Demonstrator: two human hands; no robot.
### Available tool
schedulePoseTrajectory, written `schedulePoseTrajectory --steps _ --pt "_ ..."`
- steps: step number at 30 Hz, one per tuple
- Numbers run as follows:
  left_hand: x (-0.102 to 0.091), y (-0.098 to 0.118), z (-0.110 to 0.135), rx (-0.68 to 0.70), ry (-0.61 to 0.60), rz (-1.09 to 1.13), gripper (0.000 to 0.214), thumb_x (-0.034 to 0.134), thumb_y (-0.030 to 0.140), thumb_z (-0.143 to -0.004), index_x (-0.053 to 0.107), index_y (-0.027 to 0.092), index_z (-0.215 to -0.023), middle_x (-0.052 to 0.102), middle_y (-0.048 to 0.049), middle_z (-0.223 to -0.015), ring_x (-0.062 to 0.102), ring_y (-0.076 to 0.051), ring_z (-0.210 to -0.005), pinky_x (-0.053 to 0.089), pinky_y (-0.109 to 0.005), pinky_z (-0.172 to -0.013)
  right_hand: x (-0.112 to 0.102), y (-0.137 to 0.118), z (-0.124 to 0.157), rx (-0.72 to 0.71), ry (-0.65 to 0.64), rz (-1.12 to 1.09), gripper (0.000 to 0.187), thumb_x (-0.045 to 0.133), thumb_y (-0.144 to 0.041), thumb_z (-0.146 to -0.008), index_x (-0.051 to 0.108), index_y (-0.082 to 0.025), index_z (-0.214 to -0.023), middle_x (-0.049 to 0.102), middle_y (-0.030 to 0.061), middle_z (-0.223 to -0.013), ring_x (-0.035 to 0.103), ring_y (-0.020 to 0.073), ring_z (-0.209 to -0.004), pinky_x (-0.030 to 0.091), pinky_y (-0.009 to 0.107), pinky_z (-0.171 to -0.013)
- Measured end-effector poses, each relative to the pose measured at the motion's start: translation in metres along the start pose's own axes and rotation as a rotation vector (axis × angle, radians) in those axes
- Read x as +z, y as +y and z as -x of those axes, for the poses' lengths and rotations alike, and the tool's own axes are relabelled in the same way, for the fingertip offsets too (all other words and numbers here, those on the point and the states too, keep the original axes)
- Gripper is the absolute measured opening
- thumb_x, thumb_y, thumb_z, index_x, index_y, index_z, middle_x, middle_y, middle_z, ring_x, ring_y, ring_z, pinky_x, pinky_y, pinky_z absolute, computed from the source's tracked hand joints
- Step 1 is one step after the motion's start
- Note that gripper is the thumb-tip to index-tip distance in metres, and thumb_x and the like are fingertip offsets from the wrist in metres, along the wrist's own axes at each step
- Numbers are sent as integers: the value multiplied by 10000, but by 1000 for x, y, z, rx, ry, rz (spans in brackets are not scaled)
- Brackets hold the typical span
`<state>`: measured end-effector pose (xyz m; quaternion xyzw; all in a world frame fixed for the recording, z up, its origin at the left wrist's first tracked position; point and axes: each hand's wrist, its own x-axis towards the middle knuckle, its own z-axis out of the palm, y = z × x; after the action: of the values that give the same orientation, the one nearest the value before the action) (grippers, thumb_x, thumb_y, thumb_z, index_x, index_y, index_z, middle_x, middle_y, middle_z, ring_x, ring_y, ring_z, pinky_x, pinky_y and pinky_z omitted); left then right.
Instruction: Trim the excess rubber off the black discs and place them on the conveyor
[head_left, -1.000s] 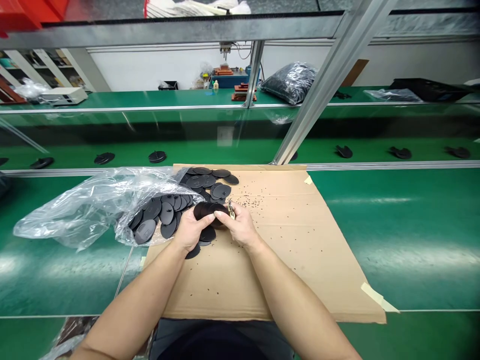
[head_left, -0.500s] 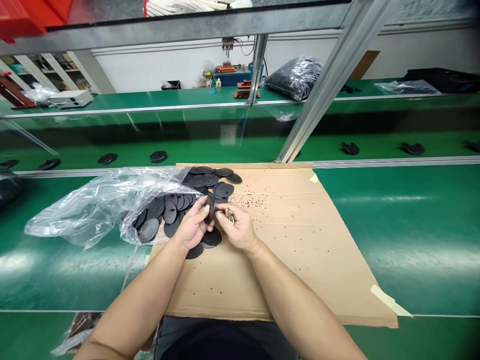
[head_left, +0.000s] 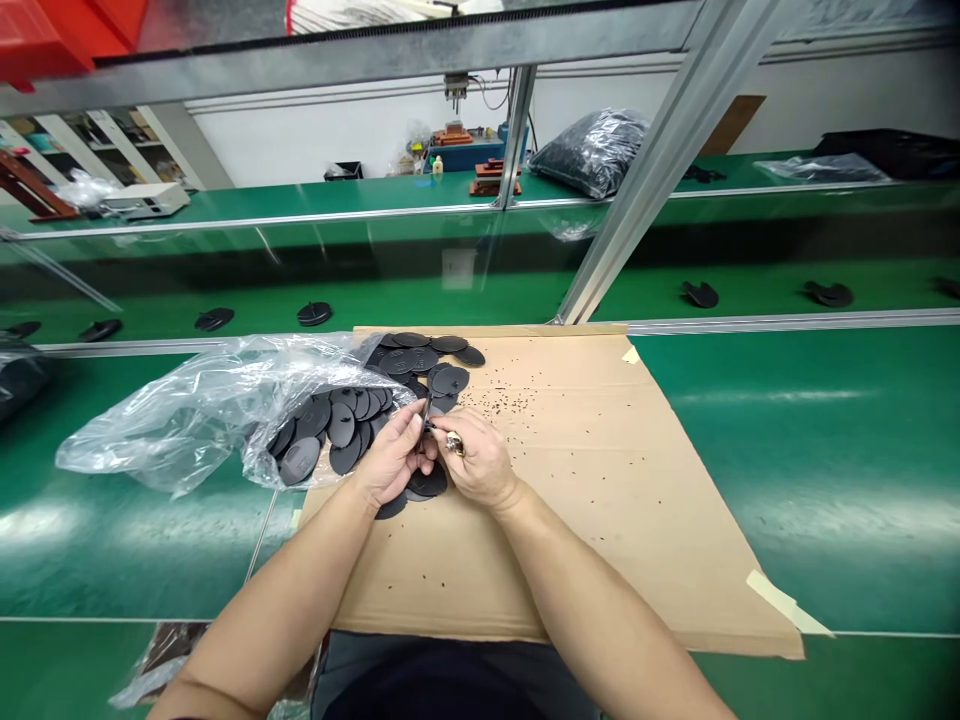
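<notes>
In my left hand (head_left: 394,452) a black plastic disc (head_left: 425,410) is pinched, turned nearly edge-on to me. My right hand (head_left: 480,460) is closed around a small metal tool (head_left: 454,443) that looks like nippers; its tip meets the disc's edge, partly hidden by my fingers. To the left, a clear plastic bag (head_left: 187,400) lies with its mouth toward my hands, and several black discs (head_left: 341,425) spill from it. More discs (head_left: 450,380) are heaped behind my hands, and a few others (head_left: 427,480) lie just under my left hand.
A cardboard sheet (head_left: 600,560), taped at its corners, covers the green bench (head_left: 787,450); tiny black scraps (head_left: 510,402) are scattered on it. Beyond a metal rail, black parts (head_left: 315,313) lie spaced along a green belt (head_left: 420,300). A slanted metal post (head_left: 637,170) rises behind the cardboard.
The disc in my left hand has turned from showing part of its face to nearly edge-on. My right hand has rotated slightly with the tool, staying close to the disc.
</notes>
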<state>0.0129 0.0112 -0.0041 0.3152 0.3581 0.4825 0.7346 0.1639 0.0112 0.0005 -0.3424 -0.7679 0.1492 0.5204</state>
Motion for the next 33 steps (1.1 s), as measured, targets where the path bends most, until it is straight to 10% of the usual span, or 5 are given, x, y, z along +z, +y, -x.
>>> schedulePoseTrajectory --steps 7,12,20,25,33 --pt "3 2 -3 39 78 64 528 815 346 -652 579 182 -1094 591 24 -716 554 -90 -565 464 -203 -482 6 0 2 191 60 -105 172 519 -261 -892 658 -217 -984 677 72 -906 629 201 -836 516 365 -798" --pt "8 11 -25 192 287 19 453 830 219 -586 623 153 -983 678 -42 -949 637 -136 -816 525 -269 -756 5 18 3 461 354 -175 214 563 -347 -873 643 -187 -991 664 65 -869 619 189 -764 511 343 -748" --pt "-4 82 -133 746 609 -944 251 656 206 -726 685 148 -969 658 -92 -1001 605 -242 -985 450 -401 -960 1 40 -2 616 510 -198 277 545 -423 -861 631 -165 -915 638 42 -776 583 173 -703 482 308 -700" --pt "2 102 -162 828 463 -1386 355 634 130 -717 662 120 -1070 558 -152 -1211 516 -275 -1169 372 -388 -1060 -2 34 -4 592 489 -205 249 542 -396 -859 629 -169 -913 642 40 -786 583 168 -701 484 300 -704" --pt "-4 57 -110 701 253 -1423 195 597 274 -784 681 183 -935 653 -89 -960 615 -227 -870 496 -364 -826 -2 35 -3 622 481 -210 282 526 -437 -860 621 -177 -913 630 40 -785 577 175 -724 483 310 -728"
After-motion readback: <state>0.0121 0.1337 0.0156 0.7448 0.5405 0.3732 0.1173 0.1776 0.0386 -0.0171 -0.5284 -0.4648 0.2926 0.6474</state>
